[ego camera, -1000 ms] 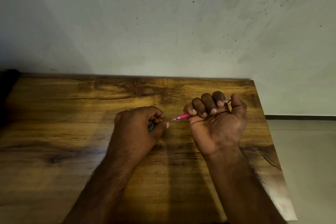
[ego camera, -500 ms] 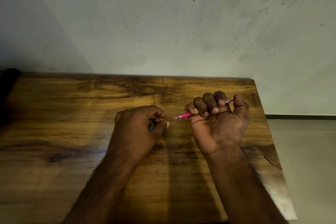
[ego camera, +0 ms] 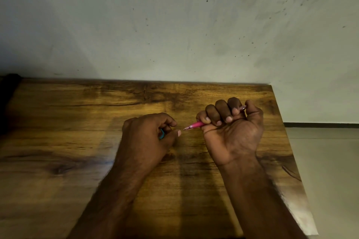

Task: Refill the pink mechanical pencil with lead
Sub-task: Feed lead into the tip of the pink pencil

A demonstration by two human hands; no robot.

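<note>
While the right hand [ego camera: 232, 132] grips the pink pencil [ego camera: 196, 124] in a fist, tip pointing left, the left hand [ego camera: 149, 134] curls round a small teal thing [ego camera: 162, 134], thumb near the tip. Both hover over the wooden tabletop [ego camera: 77, 122] against a marked wall [ego camera: 174, 25].

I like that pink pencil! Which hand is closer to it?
Right. The right hand grips the pink pencil; the left hand sits just off its tip, apart.

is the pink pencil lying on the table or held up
Held up: the right hand fists the pink pencil above the wooden table, tip pointing left.
</note>
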